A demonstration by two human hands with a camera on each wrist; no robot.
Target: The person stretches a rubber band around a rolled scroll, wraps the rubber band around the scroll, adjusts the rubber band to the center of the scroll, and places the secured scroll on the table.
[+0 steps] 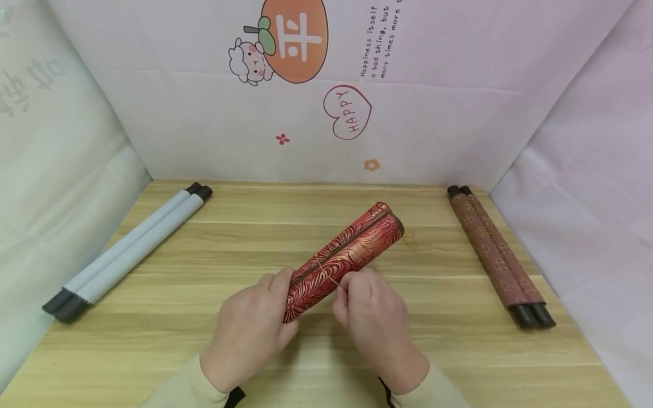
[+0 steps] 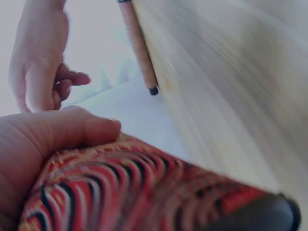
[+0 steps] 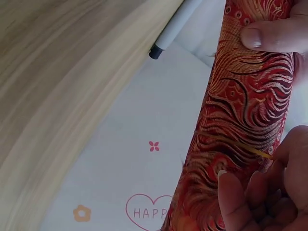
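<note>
A red scroll (image 1: 352,252) with gold and dark swirls is rolled from both ends into two parallel rolls. It is held slanted over the table, far end to the right. My left hand (image 1: 250,328) grips its near end, thumb laid along the cloth in the left wrist view. Across the middle of the scroll runs a thin yellow cord (image 3: 245,146). My right hand (image 1: 374,323) pinches this cord between thumb and curled forefinger at the scroll's right side. In the right wrist view, its other fingers (image 3: 236,204) curl near the cloth.
On the left of the wooden table (image 1: 245,209) lies a pale blue double scroll (image 1: 138,249) with black knobs. A brown patterned scroll (image 1: 495,255) lies along the right side. White printed cloth (image 1: 433,124) walls stand at the back and both sides.
</note>
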